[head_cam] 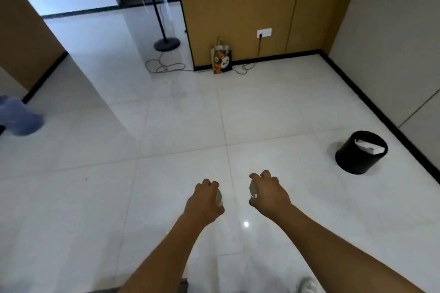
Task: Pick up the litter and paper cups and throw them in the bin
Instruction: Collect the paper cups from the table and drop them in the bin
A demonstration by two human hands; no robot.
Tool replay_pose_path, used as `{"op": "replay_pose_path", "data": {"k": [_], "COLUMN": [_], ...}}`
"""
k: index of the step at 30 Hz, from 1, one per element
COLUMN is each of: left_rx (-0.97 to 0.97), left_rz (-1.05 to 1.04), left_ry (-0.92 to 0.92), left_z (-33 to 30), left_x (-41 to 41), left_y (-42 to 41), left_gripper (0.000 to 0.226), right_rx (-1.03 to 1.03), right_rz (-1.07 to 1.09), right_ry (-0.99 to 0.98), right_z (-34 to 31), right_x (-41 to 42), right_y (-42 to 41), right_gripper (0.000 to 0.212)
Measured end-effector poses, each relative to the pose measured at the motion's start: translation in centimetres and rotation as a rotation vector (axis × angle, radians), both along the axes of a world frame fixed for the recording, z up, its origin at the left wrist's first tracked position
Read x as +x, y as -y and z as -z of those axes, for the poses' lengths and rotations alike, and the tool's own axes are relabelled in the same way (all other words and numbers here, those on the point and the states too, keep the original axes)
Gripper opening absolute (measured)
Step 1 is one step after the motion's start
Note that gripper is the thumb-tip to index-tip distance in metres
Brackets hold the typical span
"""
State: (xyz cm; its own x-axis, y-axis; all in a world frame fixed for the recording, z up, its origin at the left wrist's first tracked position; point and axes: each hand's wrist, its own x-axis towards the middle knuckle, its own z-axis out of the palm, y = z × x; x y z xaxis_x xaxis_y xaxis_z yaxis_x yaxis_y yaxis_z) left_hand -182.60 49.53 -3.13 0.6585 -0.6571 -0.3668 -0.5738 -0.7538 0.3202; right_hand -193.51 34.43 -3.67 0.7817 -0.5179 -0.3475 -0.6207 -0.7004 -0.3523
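Both arms extended forward over a glossy white tiled floor [166,140]. Left hand [204,200] curled round a white paper cup [218,197]; only the cup's edge shows past the fingers. Right hand [269,195] likewise grips a second paper cup [252,189], rim facing the left hand. The two grips sit near each other, not touching, both held above the floor.

Black bin [359,154] stands on the floor ahead and to the right of the right hand, well apart from it, close to the black skirting of the right wall. White paper already lies inside it.

Far ahead of both hands: brown panelled wall [250,7] with a white socket [264,33], a cable running down from it. A printed paper bag [221,59] leans at the wall's foot. Left of that, a black pole stand [166,43] with round base, loose cable coiled beside it. Blurred blue object [19,116] at far left edge; cannot identify.
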Motion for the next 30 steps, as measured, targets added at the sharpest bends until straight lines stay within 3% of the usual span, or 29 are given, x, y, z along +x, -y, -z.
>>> {"op": "replay_pose_path", "data": {"k": [17,30], "left_rx": [-0.058,-0.059], "left_rz": [0.371,0.590], "left_ry": [0.001,0.009], "left_z": [-1.5,-1.4], "left_x": [-16.0,-20.1], "left_y": [38.2,61.1], "left_gripper": [0.057,0.058], "right_rx": [-0.060,-0.037], "right_rz": [0.378,0.624], "right_ry": [-0.019,0.018], "right_z": [-3.1,-3.6], "right_x": [-20.8,-27.2], "right_y": [34.6,52.7], "right_gripper": [0.071,0.067]}}
